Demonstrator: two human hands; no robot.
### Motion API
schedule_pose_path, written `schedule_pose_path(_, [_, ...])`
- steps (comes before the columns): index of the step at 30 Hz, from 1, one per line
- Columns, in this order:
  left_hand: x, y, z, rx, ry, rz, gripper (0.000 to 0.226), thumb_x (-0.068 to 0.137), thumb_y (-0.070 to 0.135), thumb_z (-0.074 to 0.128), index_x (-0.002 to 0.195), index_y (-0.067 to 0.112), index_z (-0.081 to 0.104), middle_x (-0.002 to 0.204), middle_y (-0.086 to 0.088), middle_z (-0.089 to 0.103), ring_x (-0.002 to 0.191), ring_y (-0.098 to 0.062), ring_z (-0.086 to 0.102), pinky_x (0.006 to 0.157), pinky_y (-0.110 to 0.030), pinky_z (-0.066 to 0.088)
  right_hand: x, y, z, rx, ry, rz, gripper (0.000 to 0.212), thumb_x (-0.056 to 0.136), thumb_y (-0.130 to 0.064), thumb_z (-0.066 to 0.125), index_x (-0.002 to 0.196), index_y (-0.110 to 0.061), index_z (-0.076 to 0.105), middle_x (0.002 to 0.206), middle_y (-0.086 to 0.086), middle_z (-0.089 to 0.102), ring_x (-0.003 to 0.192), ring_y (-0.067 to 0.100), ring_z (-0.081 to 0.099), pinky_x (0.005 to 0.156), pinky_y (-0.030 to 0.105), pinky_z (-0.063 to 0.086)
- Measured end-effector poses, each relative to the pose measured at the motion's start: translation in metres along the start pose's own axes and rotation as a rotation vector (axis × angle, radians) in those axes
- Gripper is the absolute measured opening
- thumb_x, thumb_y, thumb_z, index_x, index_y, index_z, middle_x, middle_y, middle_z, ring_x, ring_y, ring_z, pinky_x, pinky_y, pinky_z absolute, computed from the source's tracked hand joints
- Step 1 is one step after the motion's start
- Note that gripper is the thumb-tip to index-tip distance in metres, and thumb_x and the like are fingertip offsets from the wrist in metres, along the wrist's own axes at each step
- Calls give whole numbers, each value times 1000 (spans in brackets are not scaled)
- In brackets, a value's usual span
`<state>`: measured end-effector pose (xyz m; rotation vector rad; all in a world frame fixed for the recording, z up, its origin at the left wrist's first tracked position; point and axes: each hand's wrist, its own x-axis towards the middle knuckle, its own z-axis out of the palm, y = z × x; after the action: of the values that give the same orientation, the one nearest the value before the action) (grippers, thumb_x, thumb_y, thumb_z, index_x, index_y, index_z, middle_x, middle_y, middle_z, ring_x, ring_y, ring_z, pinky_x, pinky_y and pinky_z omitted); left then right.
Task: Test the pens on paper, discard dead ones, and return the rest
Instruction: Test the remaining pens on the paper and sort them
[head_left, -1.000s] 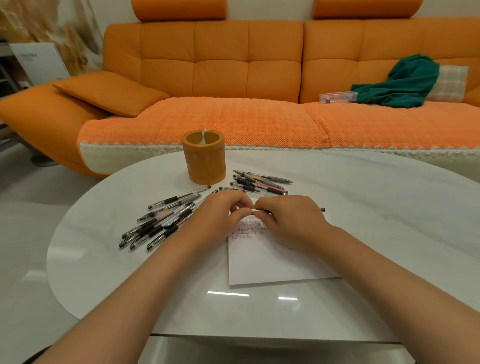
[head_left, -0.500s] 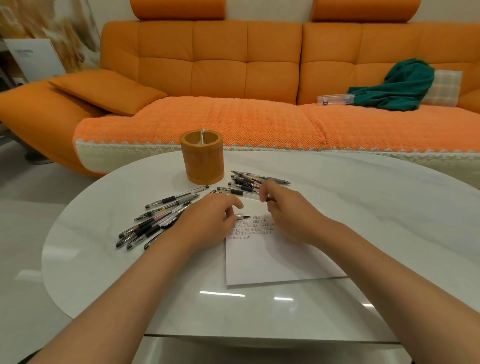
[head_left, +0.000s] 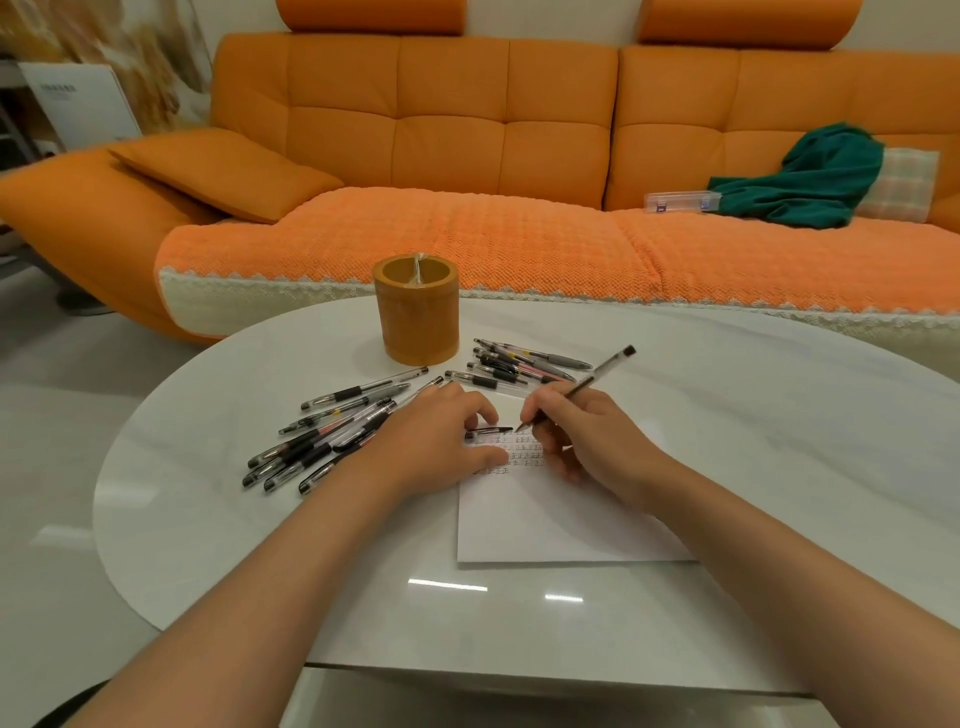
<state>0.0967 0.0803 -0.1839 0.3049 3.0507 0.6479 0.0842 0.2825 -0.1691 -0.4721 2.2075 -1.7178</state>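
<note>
My right hand (head_left: 587, 436) is closed in a writing grip around a pen (head_left: 582, 387), its tip down at the top of the paper (head_left: 545, 519), right beside the rows of small test marks already there, and its capped end pointing up and away to the right. My left hand (head_left: 436, 441) lies mostly flat on the paper's left edge, fingers curled loosely with what looks like a pen cap (head_left: 488, 432) pinched at their tips. To test this pen well, I should keep the left hand pressing the sheet so it doesn't slide on the glossy table (head_left: 727, 415), then draw a few firm strokes in a blank spot, not over old marks, so a faint or dead line is easy to judge. Outward to the left lies a large pile of pens (head_left: 332, 436); a smaller group (head_left: 519, 364) sits beyond my hands, near the orange holder (head_left: 415, 317). I can't tell which group is tested.
</note>
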Motion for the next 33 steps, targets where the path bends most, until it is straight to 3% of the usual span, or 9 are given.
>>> schedule_pose_path(5, [1,0,-1,-31,-25,-26,45,81,60,70,120,42,56,105,15,52,103,-8,47,85,-31,47,-6,4,4,-76,11,-7,16,84,2,54,88,-8,66,71,15,71,55,24,62,44,22,41])
schedule_pose_path(8, [3,0,-3,-48,-48,-40,44,80,58,72,118,42,57,104,16,52,102,-8,47,86,-32,48,-7,7,4,-181,32,-21,8,77,2,63,80,-5,64,58,16,66,49,20,56,50,26,45])
schedule_pose_path(12, [5,1,-4,-46,-59,-56,45,80,57,73,119,41,57,106,15,52,103,-9,47,86,-31,48,-6,9,6,-172,-23,-76,13,81,5,64,71,-1,58,49,9,59,40,21,52,44,26,41])
schedule_pose_path(25, [4,1,-2,-47,-41,-64,45,78,60,73,115,41,57,109,12,52,104,-9,46,86,-32,48,-2,12,9,-275,-19,-124,19,81,1,68,67,-6,56,50,1,60,43,14,57,45,22,42])
schedule_pose_path(33, [5,1,-2,-48,-55,-70,47,77,61,73,116,40,57,109,11,53,106,-11,45,86,-33,48,-4,12,11,-329,-13,-118,22,79,-2,70,66,-7,53,57,2,64,49,15,62,50,29,49])
